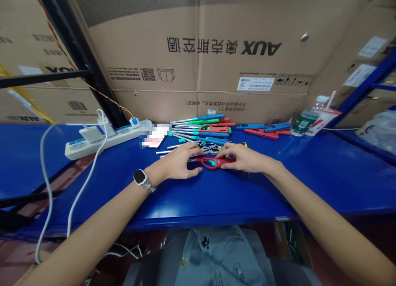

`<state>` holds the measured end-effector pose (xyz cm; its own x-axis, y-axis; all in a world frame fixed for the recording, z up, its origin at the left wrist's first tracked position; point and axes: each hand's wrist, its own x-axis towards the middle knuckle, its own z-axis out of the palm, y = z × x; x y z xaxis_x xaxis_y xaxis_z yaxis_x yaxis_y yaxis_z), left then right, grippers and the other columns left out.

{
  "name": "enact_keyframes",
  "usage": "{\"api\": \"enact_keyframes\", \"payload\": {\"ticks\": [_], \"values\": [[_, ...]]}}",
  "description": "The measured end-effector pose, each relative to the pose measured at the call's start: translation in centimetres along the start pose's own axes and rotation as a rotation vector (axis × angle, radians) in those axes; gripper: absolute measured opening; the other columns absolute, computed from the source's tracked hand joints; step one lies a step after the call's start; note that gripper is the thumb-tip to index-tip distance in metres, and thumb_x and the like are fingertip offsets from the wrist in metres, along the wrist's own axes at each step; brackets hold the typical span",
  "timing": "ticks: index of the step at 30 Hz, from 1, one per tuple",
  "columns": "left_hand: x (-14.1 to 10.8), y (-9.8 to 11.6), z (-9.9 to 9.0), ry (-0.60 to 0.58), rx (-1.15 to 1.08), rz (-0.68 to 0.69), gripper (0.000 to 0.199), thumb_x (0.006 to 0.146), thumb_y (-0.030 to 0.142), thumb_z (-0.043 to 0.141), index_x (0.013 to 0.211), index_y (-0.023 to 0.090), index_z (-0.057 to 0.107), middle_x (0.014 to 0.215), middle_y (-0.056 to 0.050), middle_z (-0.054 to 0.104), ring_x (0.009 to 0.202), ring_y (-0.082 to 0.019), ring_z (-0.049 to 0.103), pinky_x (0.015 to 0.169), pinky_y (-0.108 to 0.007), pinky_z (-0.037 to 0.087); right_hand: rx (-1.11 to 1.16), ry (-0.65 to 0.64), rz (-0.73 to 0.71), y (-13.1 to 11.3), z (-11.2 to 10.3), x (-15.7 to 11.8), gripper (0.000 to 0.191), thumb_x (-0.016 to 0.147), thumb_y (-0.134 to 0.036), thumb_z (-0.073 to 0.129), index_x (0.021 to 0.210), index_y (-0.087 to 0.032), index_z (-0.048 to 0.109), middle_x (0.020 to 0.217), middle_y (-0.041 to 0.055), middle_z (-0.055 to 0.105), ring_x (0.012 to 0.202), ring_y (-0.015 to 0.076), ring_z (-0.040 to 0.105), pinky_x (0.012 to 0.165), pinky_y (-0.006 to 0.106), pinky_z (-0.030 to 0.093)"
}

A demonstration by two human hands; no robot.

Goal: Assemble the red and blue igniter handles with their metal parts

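A red lighter (pixel 213 162) with a teal trigger lies near the middle of the blue table. My right hand (pixel 243 157) has its fingers closed on the lighter's right end. At its left, over the metal rod, my left hand (pixel 177 160) is open, thumb and fingers apart. Just behind the hands is a tangle of thin wires and small metal parts (pixel 213 148). Farther back lies a pile of long lighters with blue, green and red handles (pixel 213 130). A smartwatch (pixel 140 177) is on my left wrist.
At the left stands a white power strip (pixel 93 141) with plugs and cables. A phone (pixel 157 137) lies beside the pile. Blue and red handle shells (pixel 262 132) sit back right, near a bottle (pixel 305 121) and a cup (pixel 323 120). Large cardboard (pixel 198 38) rises behind.
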<state>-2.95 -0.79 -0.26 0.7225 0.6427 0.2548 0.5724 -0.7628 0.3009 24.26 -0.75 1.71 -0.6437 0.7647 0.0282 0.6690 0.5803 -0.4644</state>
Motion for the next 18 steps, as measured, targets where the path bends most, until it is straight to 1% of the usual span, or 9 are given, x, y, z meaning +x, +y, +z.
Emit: {"api": "enact_keyframes", "payload": {"ticks": [4, 8, 10, 14, 18], "values": [[0.6, 0.2, 0.6, 0.011, 0.006, 0.034, 0.044, 0.091, 0.052, 0.069, 0.118, 0.017, 0.067, 0.112, -0.012, 0.065, 0.107, -0.03, 0.061, 0.094, -0.046, 0.051, 0.02, 0.007, 0.0, 0.3, 0.2, 0.1, 0.031, 0.087, -0.033, 0.077, 0.118, -0.025, 0.077, 0.111, 0.0082, 0.067, 0.098, 0.0249, 0.065, 0.088, 0.04, 0.051], [1.2, 0.5, 1.3, 0.031, 0.014, 0.046, 0.049, 0.09, 0.062, 0.069, 0.11, 0.018, 0.071, 0.103, -0.01, 0.065, 0.098, -0.028, 0.061, 0.085, -0.042, 0.051, 0.025, 0.005, 0.024, 0.3, 0.2, 0.3, 0.033, 0.085, -0.031, 0.079, 0.118, -0.024, 0.078, 0.106, 0.0073, 0.068, 0.095, 0.0244, 0.065, 0.086, 0.039, 0.051], [1.5, 0.6, 1.8, 0.042, 0.019, 0.034, 0.048, 0.09, 0.062, 0.069, 0.109, 0.018, 0.072, 0.101, -0.009, 0.064, 0.097, -0.028, 0.061, 0.083, -0.041, 0.051, 0.032, 0.003, 0.024, 0.3, 0.2, 0.4, 0.033, 0.085, -0.03, 0.079, 0.117, -0.024, 0.078, 0.103, 0.0068, 0.068, 0.093, 0.0237, 0.065, 0.085, 0.038, 0.051], [1.7, 0.6, 2.5, 0.064, -0.019, -0.005, 0.039, 0.093, 0.053, 0.069, 0.109, 0.018, 0.073, 0.099, -0.009, 0.065, 0.098, -0.027, 0.061, 0.083, -0.04, 0.051, 0.046, 0.009, 0.004, 0.4, 0.2, 0.4, 0.031, 0.085, -0.029, 0.079, 0.115, -0.025, 0.079, 0.101, 0.0056, 0.069, 0.091, 0.0227, 0.065, 0.083, 0.036, 0.051], [1.6, 0.7, 2.8, 0.074, -0.073, -0.041, 0.036, 0.092, 0.05, 0.071, 0.11, 0.019, 0.072, 0.101, -0.009, 0.067, 0.097, -0.026, 0.063, 0.082, -0.039, 0.051, 0.046, 0.017, -0.006, 0.4, 0.5, 0.3, 0.034, 0.086, -0.028, 0.078, 0.12, -0.023, 0.078, 0.098, 0.0056, 0.067, 0.086, 0.021, 0.063, 0.08, 0.035, 0.05]]}}
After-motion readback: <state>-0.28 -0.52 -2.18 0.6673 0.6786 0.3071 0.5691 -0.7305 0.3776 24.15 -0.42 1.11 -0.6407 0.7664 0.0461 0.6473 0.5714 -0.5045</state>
